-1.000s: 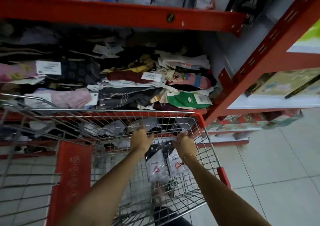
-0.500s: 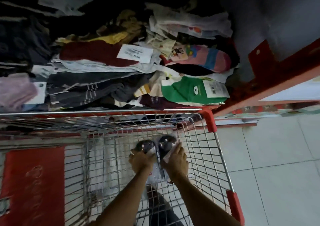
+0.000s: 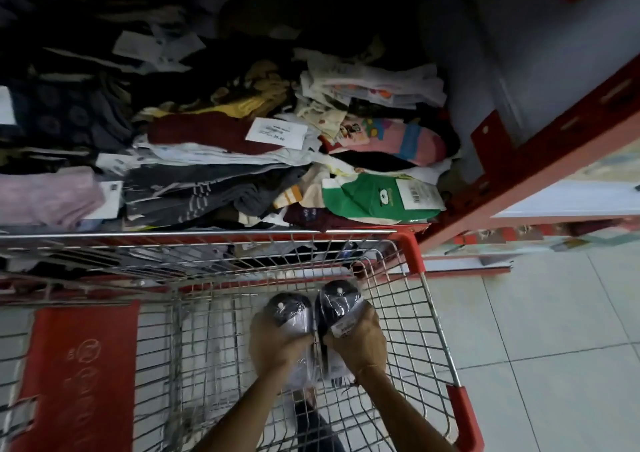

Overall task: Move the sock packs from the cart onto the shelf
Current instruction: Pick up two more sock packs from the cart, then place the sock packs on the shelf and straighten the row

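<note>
A person's left hand [image 3: 277, 339] and right hand [image 3: 360, 339], fingers wrapped tight, each grip a sock pack [image 3: 337, 304] inside the cart [image 3: 429, 299], apparently lifting them toward the crowded shelf [image 3: 446, 230].

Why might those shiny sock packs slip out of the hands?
The sock packs look wrapped in glossy clear plastic, so they are probably a bit slippery. The left hand and right hand each grip one, which suggests they are light. Being socks, they likely bend softly rather than stay stiff.
</note>
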